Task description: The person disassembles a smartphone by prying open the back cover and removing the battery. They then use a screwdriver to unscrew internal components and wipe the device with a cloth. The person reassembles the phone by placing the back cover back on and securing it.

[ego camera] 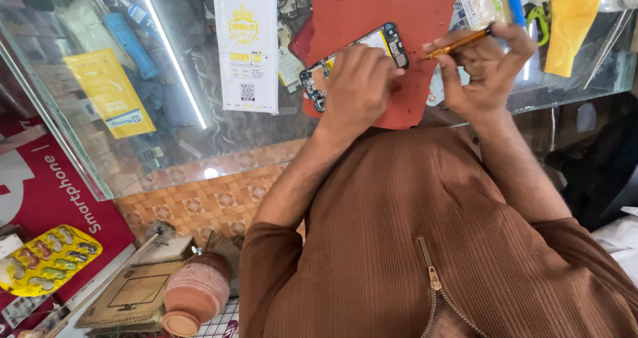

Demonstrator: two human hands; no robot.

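Far lower left of frame: yellow blister pack [48,258] w/ pills, next to it a flat cardboard box [133,291] & a clay pot [194,297] lying on its side. Upper left, under the glass counter [219,138]: blue tool [130,44] & yellow packet [109,92]. Top centre, on the glass: white paper slip [246,52] w/ yellow print.

Centre-top: red work mat [379,25] w/ an opened phone [352,62] on it, back cover off, innards showing; lies tilted, corner-up toward upper right. Left hand [359,89] sits on the phone's lower half, fingers curled down, pressing/holding it; covers mid part of phone.

Right of that: right hand [482,69] pinched shut on an orange screwdriver [458,44], tip pointing left, just beside phone's upper-right corner — tip-to-phone contact can't tell.

Upper right: blue pen-like item [513,2], green-handled tool [537,15], yellow cloth [571,22].
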